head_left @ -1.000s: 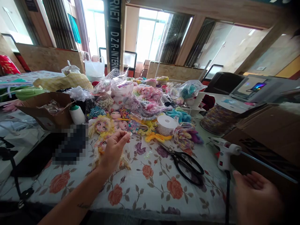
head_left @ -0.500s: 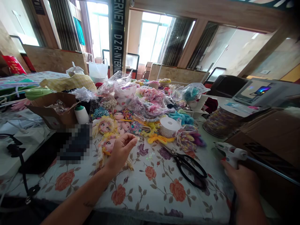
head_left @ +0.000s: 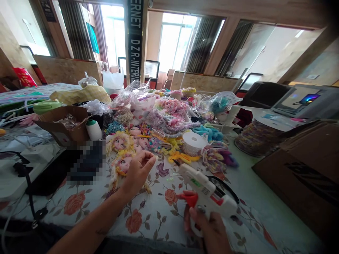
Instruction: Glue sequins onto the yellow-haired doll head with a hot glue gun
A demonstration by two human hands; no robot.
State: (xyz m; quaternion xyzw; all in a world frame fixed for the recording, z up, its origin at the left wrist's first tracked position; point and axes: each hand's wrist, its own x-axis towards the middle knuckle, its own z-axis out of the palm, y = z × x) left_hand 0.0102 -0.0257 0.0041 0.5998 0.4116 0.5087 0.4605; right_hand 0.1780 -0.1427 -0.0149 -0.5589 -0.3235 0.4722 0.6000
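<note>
My right hand (head_left: 209, 225) is wrapped round the handle of a white hot glue gun (head_left: 209, 190) with a red trigger. The gun's dark nozzle points up and left, a little away from my left fingertips. Behind it lie black-handled scissors (head_left: 227, 187), partly covered by the gun. My left hand (head_left: 139, 171) hovers over the table with thumb and forefinger pinched. Whatever is between those fingertips is too small to make out. Beside and partly under this hand are two doll heads with yellow hair, the upper doll head (head_left: 119, 142) and the lower doll head (head_left: 124, 163).
A flowered tablecloth (head_left: 156, 225) covers the table. Yarn and plastic bags are heaped at the back, with a white spool (head_left: 195, 143) in front. To the left stand an open cardboard box (head_left: 63, 130) and a power strip (head_left: 16, 176). A large carton (head_left: 296, 169) stands at right.
My right hand has brought the glue gun from the right edge of the table leftward, in front of the scissors. My left hand stays nearly where it was, still pinched.
</note>
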